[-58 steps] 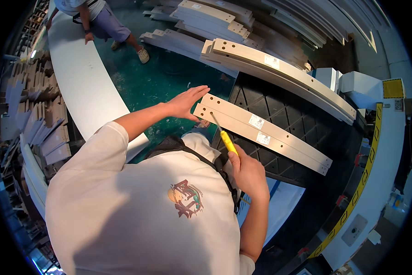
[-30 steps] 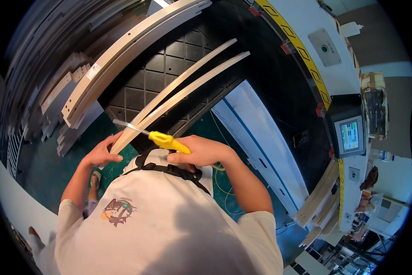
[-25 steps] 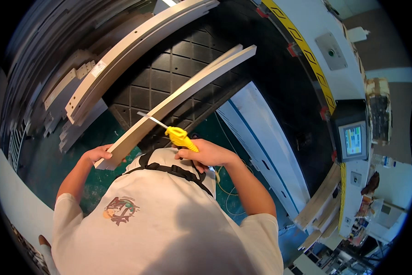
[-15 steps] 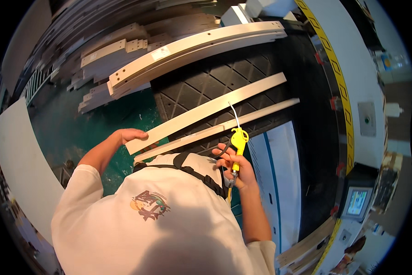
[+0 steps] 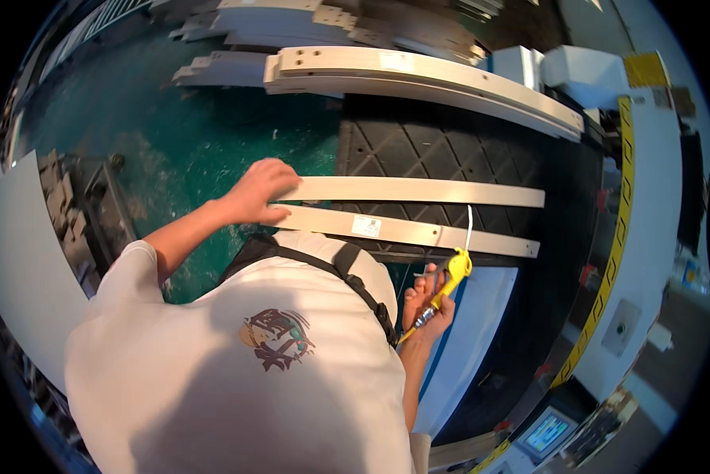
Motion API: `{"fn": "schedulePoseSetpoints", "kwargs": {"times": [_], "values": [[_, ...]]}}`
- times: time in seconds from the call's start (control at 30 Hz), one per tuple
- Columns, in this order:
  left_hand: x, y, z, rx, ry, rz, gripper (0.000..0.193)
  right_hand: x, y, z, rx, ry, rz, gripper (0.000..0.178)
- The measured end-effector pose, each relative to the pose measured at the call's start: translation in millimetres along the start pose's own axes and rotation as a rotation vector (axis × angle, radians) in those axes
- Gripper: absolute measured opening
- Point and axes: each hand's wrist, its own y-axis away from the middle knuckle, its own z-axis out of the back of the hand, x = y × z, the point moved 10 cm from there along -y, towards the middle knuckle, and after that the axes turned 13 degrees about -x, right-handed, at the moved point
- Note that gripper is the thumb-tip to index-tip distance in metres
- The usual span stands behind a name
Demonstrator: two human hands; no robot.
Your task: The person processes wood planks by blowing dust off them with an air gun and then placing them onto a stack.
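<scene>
My left hand (image 5: 260, 191) is at the left ends of two long pale wooden boards lying side by side. Its fingers close over the end of the far board (image 5: 418, 189), while the thumb rests by the end of the near board (image 5: 402, 229). A white label and a small hole show on the near board. In my right hand (image 5: 430, 308) is a yellow air blow gun (image 5: 456, 268), gripped by its handle with a hose fitting below. Its thin pale nozzle points away from me, over the right part of the near board.
A ribbed black mat (image 5: 402, 142) lies under the boards. Beyond it rests a stack of longer drilled boards (image 5: 434, 75). White panels (image 5: 465, 355) stand at my right, near a machine with yellow-black edging (image 5: 608, 268) and a small screen (image 5: 546, 433). Wood offcuts (image 5: 63, 197) fill a cart at left.
The view has turned, so the boards lie more level. The near board now shows its labelled broad face. My left hand has shifted over both board ends; the blow gun's nozzle has left the far board.
</scene>
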Motion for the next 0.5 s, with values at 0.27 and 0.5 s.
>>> {"fn": "schedulePoseSetpoints", "kwargs": {"times": [0.27,0.5], "values": [[-24.8,33.5,-9.2,0.11,-0.012,-0.088,0.075,38.1,-5.9,-10.2,0.138,0.014,-0.001,0.059],[-14.4,45.4,-29.7,-0.069,-0.167,-0.175,0.045,81.5,3.9,-49.3,0.259,0.123,0.069,0.071]]}}
